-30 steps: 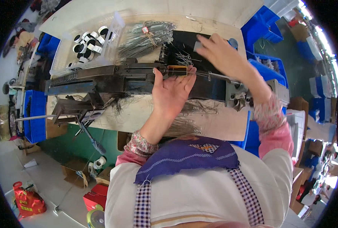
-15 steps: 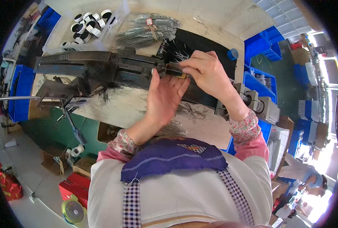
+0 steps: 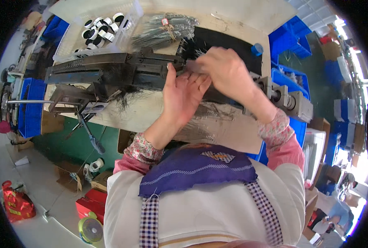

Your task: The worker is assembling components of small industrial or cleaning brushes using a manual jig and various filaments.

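Here, nearest the body, a heap of thin wires [image 3: 217, 120] is lying loose on the pale surface [image 3: 151, 120], just under the forearms — judged to be work not yet fed in. Above it, the left hand [image 3: 183, 94] is being held flat and upright against the long dark machine [image 3: 122, 70], fingers straight and close together, steadying rather than gripping. The right hand [image 3: 225, 71] is being curled over the machine's slot, its fingers [image 3: 196, 66] pinched narrow on what looks like a small bunch of wires; the bunch itself is mostly hidden. So the loading is judged to be underway — neither begun fresh nor finished.

Further off, a tied bundle of wires [image 3: 163, 31] is resting on the surface beyond the machine, apparently untouched. Beside it, a white basket [image 3: 68, 43] is holding black-and-white tape rolls [image 3: 103, 25]. To the right, blue bins [image 3: 289, 35] are being kept stacked; their contents cannot be told.
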Demonstrator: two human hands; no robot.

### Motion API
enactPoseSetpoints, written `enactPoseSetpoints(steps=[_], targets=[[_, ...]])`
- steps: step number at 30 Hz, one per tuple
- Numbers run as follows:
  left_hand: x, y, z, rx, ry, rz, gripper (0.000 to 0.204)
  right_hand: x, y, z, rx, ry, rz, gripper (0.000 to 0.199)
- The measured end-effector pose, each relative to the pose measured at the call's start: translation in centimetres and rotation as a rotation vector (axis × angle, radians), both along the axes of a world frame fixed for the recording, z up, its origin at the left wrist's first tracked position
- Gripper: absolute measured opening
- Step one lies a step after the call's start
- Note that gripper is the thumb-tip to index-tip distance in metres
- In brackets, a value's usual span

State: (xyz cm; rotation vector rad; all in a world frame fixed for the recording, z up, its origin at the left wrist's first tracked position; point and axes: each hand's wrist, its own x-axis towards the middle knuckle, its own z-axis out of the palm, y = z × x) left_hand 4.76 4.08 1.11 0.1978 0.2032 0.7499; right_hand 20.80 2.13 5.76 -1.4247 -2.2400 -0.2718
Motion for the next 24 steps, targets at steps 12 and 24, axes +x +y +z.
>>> enactPoseSetpoints(steps=[12, 24], targets=[[-0.7, 0.2, 2.5, -0.087, 0.2, 0.101, 0.056, -3.4, -2.0, 1.6, -0.258, -0.036, -0.132, 0.031], [1.3, -2.1, -1.1, 0.027, 0.193, 0.163, 0.019, -1.6, -14.0, -5.6, -0.771, 0.323, -0.274, 0.019]])
